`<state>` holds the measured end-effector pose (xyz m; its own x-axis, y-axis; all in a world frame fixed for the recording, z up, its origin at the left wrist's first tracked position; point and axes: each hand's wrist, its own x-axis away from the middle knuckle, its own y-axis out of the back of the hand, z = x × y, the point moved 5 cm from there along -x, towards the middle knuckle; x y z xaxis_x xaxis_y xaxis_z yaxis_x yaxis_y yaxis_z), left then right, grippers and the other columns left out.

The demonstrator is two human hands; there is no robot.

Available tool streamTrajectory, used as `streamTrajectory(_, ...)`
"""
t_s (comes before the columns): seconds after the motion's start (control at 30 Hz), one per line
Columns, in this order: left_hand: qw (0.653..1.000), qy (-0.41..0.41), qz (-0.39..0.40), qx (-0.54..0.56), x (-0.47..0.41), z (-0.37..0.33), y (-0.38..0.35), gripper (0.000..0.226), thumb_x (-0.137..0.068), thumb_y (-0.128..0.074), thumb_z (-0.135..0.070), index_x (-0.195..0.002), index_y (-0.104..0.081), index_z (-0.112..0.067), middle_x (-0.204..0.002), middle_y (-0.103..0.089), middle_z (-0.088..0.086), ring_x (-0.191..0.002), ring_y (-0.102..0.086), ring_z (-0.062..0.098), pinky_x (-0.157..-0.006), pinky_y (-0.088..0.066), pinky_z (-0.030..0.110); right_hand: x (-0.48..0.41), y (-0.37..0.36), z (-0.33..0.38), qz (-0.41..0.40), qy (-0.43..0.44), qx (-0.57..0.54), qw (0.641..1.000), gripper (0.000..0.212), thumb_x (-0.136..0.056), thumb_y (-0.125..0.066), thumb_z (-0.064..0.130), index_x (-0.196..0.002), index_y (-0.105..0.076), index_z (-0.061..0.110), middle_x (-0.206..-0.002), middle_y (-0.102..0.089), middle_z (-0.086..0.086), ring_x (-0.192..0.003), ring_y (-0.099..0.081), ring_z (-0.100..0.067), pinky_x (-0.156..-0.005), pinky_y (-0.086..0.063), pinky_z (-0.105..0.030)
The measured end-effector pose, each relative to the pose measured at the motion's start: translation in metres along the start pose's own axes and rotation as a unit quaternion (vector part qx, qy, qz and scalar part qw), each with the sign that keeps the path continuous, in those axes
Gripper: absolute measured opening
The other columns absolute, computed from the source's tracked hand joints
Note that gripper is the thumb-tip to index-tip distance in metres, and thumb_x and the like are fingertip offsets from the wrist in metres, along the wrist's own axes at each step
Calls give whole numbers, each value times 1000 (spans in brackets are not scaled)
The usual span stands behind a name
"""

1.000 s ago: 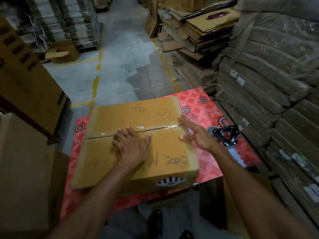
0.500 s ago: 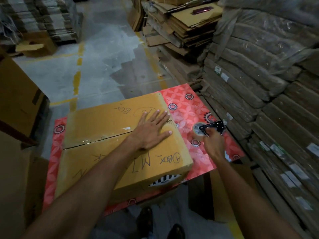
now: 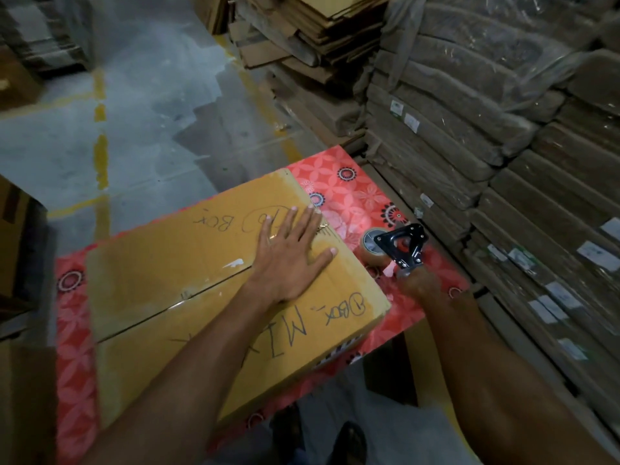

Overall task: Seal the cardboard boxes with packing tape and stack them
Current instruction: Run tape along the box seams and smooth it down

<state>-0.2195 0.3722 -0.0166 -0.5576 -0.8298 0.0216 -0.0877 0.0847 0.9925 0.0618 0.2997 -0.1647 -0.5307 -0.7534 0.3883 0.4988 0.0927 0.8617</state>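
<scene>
Presently one closed cardboard box (image 3: 161,260) lies on a table under a red flower-patterned cover (image 3: 349,193), filling most of the top, with its long side running diagonally from near left to far right. Marker handwriting on the flaps: "Box" with a circled mark on the far flap, "MIX" and another circled "Box" on the near flap. The centre seam (image 3: 167,308) between the two flaps is shut; a few pale scraps sit beside it, and whether tape covers it cannot be told. Left hand (image 3: 292,260) lies palm down on the box top at the right end of the seam, fingers straight and spread, thumb out toward the right edge, holding nothing. Right hand (image 3: 419,285) is blurred, low over the red cover just beside the box's right end; fingers appear curled round the handle of a black tape dispenser (image 3: 402,245). A roll of clear-brown tape (image 3: 369,246) sits in the dispenser on the side facing the box, apart from the box wall. Whether the dispenser touches the table is unclear. To the right stand tall stacks of plastic-wrapped flat cardboard bundles (image 3: 469,135), with looser flattened cartons (image 3: 312,31) behind. Grey concrete floor (image 3: 151,112) with worn yellow lines lies beyond the table.
</scene>
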Motion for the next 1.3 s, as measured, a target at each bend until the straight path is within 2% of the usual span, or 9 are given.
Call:
streamTrajectory(0.13, 1000, 15, -11, -5, -6, -7, 2, 78, -94, -4, -74, -159, 5, -31, -165, 11, -11, -153, 13, 14, -120, 9, 56, 6, 48, 33, -9, 49, 49, 998, 47, -95, -32, 34, -106, -68, 6, -110, -70, -19, -105, -67, -35, -77, -47, -34)
streamTrajectory(0.23, 999, 17, -31, 10, -11, -13, 11, 77, -95, -12, -73, -159, -8, -31, -166, -1, -12, -154, 0, 17, -120, 2, 56, 33, 94, 72, 12, 54, -132, 990, 20, -80, -50, 23, -71, -63, 11, -67, -61, -14, -65, -64, -31, -56, -42, -32)
streamTrajectory(0.37, 966, 57, -118, 222, -41, 4, 37, 44, -98, -40, -56, -123, -60, -25, -127, -61, -4, -116, -51, 20, -99, -39, 42, 61, 125, 120, 154, 17, -505, 849, 10, -84, -47, 7, -82, -52, 15, -58, -34, -2, -40, -28, -12, -38, -23, -21)
streamTrajectory(0.43, 826, 173, -65, 533, -62, 20, 49, 41, -97, -49, -51, -99, -69, -15, -96, -71, 4, -91, -61, 23, -81, -48, 36, 85, 137, 149, 210, 56, -535, 816, 11, -87, -48, 6, -87, -56, 12, -57, -38, -2, -42, -30, -12, -39, -28, -22)
streamTrajectory(0.5, 568, 236, 48, 787, -72, 18, 56, 53, -97, -53, -55, -68, -58, -10, -59, -56, 4, -54, -53, 20, -60, -47, 29, 107, 141, 170, 236, 88, -550, 796, 17, -87, -48, 2, -81, -62, 10, -55, -41, -1, -42, -33, -13, -41, -29, -22)
streamTrajectory(0.57, 447, 262, 106, 849, -70, 19, 66, 60, -95, -56, -55, -54, -50, -13, -57, -32, -3, -46, -36, 15, -55, -48, 27, 123, 141, 187, 244, 126, -540, 795, 23, -89, -48, -1, -78, -65, 10, -54, -41, -2, -42, -34, -13, -43, -27, -23)
streamTrajectory(0.73, 441, 263, 132, 848, -56, 38, 61, 25, -98, -56, -13, -76, -62, -3, -56, -63, 10, -46, -64, 18, -49, -57, 24, 133, 139, 200, 226, 192, -504, 811, 20, -81, -62, 1, -69, -66, 17, -60, -46, -5, -48, -39, -16, -48, -32, -26)
streamTrajectory(1.03, 391, 260, 151, 870, -55, 54, 47, 14, -96, -59, -13, -96, -64, 0, -71, -67, 16, -57, -69, 21, -54, -61, 28, 125, 118, 206, 219, 191, -486, 825, 28, -72, -66, 11, -96, -54, 5, -59, -48, -2, -47, -42, -16, -51, -35, -27)
streamTrajectory(1.3, 411, 275, 140, 858, -67, 62, 45, 63, -103, -39, -46, -85, -73, 3, -78, -74, 18, -67, -74, 26, -71, -60, 31, 119, 116, 203, 208, 191, -481, 830, 30, -71, -67, 12, -96, -52, 7, -62, -51, -1, -50, -45, -13, -50, -38, -27)
